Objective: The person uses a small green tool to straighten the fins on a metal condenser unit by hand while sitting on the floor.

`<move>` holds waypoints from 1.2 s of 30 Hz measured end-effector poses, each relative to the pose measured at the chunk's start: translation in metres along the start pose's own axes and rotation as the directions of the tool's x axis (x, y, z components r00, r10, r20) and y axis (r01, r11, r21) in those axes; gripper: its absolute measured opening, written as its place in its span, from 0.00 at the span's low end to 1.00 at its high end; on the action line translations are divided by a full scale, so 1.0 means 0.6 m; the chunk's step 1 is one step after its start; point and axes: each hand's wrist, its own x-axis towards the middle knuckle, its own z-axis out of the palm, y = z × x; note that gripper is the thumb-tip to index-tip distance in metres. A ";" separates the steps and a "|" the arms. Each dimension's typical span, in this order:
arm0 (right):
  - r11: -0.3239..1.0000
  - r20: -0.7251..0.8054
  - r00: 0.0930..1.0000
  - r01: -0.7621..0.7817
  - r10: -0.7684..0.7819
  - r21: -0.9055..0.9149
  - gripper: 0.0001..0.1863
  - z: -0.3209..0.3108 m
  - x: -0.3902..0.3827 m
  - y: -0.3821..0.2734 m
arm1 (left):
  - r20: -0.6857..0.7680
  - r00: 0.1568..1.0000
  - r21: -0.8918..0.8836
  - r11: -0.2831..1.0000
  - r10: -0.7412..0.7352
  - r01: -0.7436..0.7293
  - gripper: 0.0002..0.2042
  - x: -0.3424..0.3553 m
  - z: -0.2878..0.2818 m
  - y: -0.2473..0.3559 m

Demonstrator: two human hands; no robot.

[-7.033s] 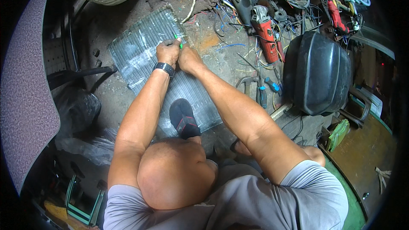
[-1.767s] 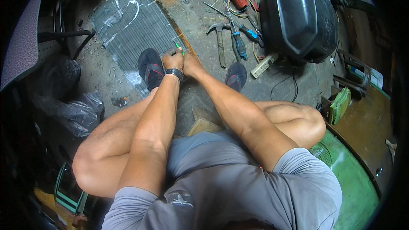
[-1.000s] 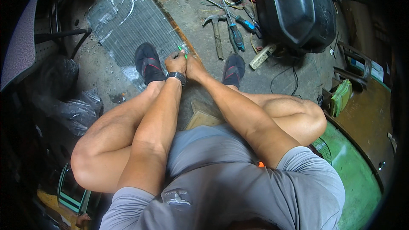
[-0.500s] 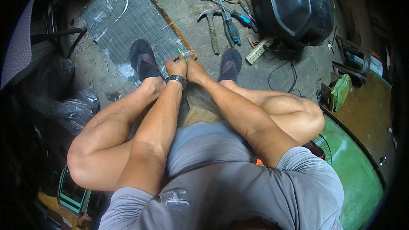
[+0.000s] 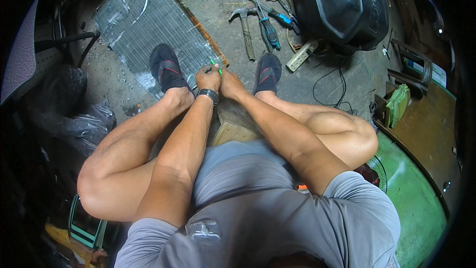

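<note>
My left hand, with a dark watch at its wrist, is closed on a thin bright green wire-like piece. Close against it, my right hand has its fingers pinched together at the same green piece. One end pokes out past the left fingertips; its exact kind is too small to make out. Both hands are between my dark shoes, in front of a wooden block.
A finned metal panel lies under my left shoe. A claw hammer, blue-handled screwdrivers and loose wires are ahead. Beyond my right foot are a power strip and a black case. Plastic bags sit at left.
Both hands have shifted very slightly to the right, staying together. The green piece has moved with them and tilts a little differently.
</note>
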 end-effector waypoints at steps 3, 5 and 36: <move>1.000 -0.005 1.000 -0.008 0.008 0.001 0.16 0.000 -0.003 0.001 | 0.008 1.000 -0.018 1.000 0.014 -0.014 0.14 0.005 0.001 -0.011; 1.000 -0.006 1.000 0.001 -0.001 -0.003 0.16 0.000 -0.004 0.005 | 0.013 0.999 -0.028 0.999 0.029 -0.029 0.14 0.007 0.003 -0.019; 1.000 0.008 1.000 0.007 -0.007 0.005 0.15 0.006 -0.066 0.078 | 0.116 0.993 0.184 0.983 -0.016 -0.005 0.16 -0.025 0.029 -0.082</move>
